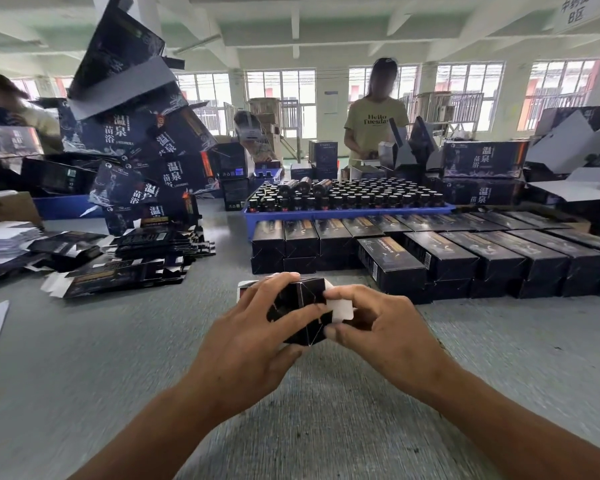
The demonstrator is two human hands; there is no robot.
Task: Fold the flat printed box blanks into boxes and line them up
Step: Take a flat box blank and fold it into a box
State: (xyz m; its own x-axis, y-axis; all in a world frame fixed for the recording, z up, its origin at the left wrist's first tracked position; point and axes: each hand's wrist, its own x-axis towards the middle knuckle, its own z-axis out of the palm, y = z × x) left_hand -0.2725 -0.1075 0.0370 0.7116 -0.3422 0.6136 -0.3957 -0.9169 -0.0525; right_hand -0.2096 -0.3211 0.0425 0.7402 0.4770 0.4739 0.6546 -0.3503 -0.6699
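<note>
Both forearms reach in from the bottom edge to a dark box [300, 308] held just above the grey table [118, 358], its long axis running away from the camera so that the near end faces the viewer. Curled round that box from the left, the left hand [253, 341] wraps fingers over the top and keeps the thumb across the dark end panels. On the other side, the right hand [388, 327] has its fingers bent in, pinching a white flap [340, 310] that sticks out at the box's right end corner. Beyond the hands, finished boxes [447, 258] lie in rows, stacked two high, their long sides pointing away and rightward. Flat blanks [125, 271] lie heaped to the left. Farther back a blue tray [347, 214] holds dark bottles [361, 195], and a person in a yellow shirt [374, 126] stands behind it
</note>
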